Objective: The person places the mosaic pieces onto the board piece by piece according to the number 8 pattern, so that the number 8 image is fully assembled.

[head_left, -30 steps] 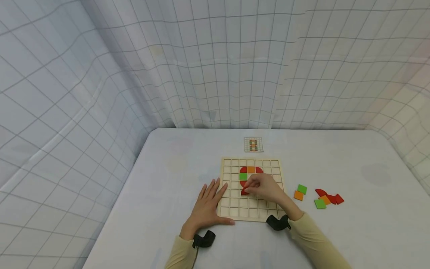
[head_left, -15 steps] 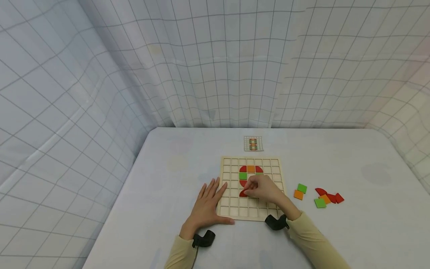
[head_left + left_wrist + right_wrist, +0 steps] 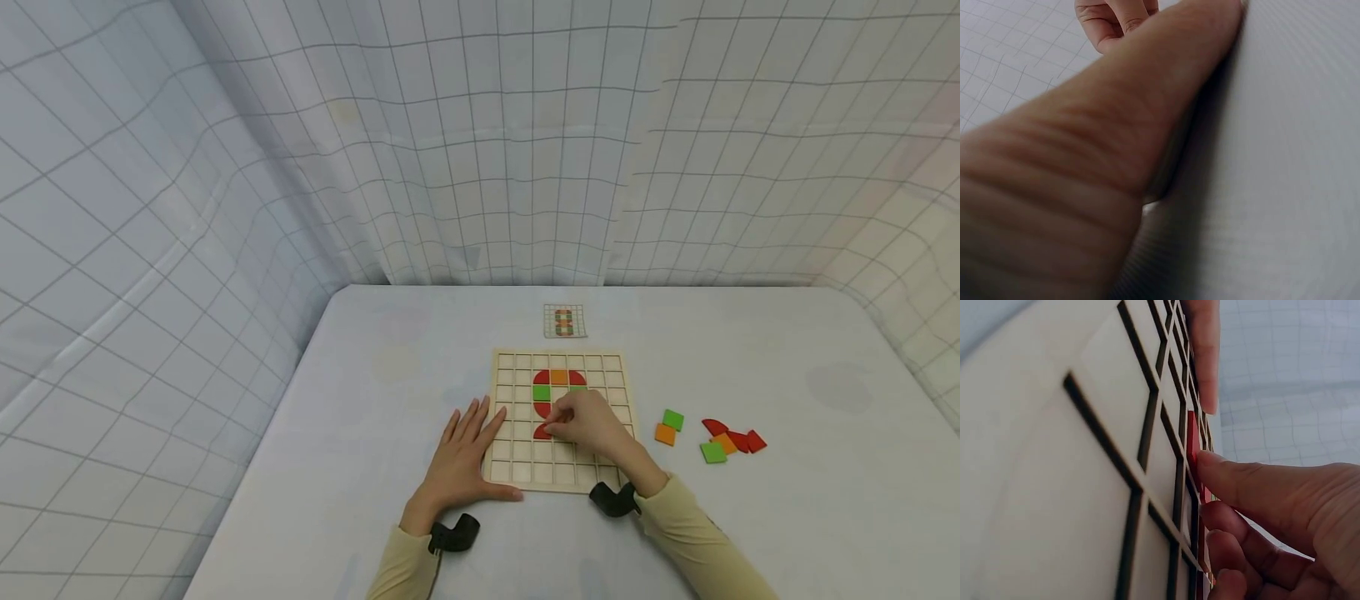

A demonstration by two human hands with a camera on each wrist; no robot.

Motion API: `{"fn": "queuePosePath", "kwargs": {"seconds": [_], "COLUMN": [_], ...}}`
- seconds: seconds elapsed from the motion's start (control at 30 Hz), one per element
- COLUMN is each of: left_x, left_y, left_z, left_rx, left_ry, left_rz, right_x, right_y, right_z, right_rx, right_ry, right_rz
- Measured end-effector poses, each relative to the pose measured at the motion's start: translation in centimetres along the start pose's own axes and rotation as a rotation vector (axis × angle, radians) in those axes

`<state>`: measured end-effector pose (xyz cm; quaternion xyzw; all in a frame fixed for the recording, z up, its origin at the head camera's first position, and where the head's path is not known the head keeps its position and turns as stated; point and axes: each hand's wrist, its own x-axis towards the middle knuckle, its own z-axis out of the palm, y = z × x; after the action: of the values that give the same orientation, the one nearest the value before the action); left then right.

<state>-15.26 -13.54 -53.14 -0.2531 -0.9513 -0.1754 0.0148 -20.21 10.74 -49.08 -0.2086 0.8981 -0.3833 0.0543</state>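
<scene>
A pale wooden grid board [image 3: 521,473] lies on the table in the head view. My right hand [image 3: 588,421] is over its middle, thumb and fingertips pinching a red quarter-circle tile [image 3: 542,432] low against one cell. In the right wrist view the thumb presses on that red tile's edge [image 3: 1193,444]; whether it sits fully flat cannot be told. Above it, a red tile [image 3: 542,409], a green square tile [image 3: 542,392] and an orange square tile [image 3: 558,377] lie in cells. My left hand [image 3: 461,458] rests spread along the board's left edge. The right hand hides some cells.
A small pattern card [image 3: 564,321] lies beyond the board. To the right lie a green tile [image 3: 673,419], an orange tile [image 3: 665,434] and a loose cluster with red tiles [image 3: 738,442] and another green tile [image 3: 713,452]. Gridded white curtains [image 3: 495,167] surround the table.
The red tile in my right hand has shifted slightly left and lies flatter in its cell than one second ago. My left hand has stayed in place.
</scene>
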Motion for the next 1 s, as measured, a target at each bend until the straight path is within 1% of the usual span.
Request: {"fn": "queuePosePath", "kwargs": {"seconds": [0.2,0.27,0.37,0.43,0.5,0.6,0.73,0.83,1.0], "left_x": [0.0,-0.1,-0.1,0.0,0.0,0.0,0.0,0.0,0.0], "left_y": [0.1,0.2,0.2,0.2,0.1,0.1,0.0,0.0,0.0], "left_z": [0.0,0.0,0.0,-0.1,-0.1,-0.2,-0.1,-0.1,0.0], "left_rx": [-0.025,-0.025,-0.024,-0.023,-0.024,-0.020,-0.013,-0.014,-0.012], "left_ry": [0.000,-0.003,-0.005,-0.002,0.001,0.001,0.000,0.004,0.001], "left_rz": [-0.001,-0.002,-0.009,-0.009,-0.008,-0.006,-0.008,-0.005,-0.003], "right_x": [-1.0,-1.6,-2.6,-3.4,-4.2,-5.7,-7.2,-7.9,-8.3], "right_y": [0.3,0.8,1.7,2.5,3.2,4.3,5.3,5.9,6.4], "right_z": [-0.6,-1.3,-2.9,-4.3,-5.7,-7.6,-9.3,-9.9,-9.7], "right_rx": [-0.042,-0.047,-0.053,-0.067,-0.087,-0.117,-0.165,-0.206,-0.223], "right_ry": [-0.025,-0.011,0.038,0.063,0.072,0.063,0.039,0.015,0.007], "right_rz": [-0.039,-0.050,-0.045,-0.011,0.055,0.181,0.292,0.320,0.328]}}
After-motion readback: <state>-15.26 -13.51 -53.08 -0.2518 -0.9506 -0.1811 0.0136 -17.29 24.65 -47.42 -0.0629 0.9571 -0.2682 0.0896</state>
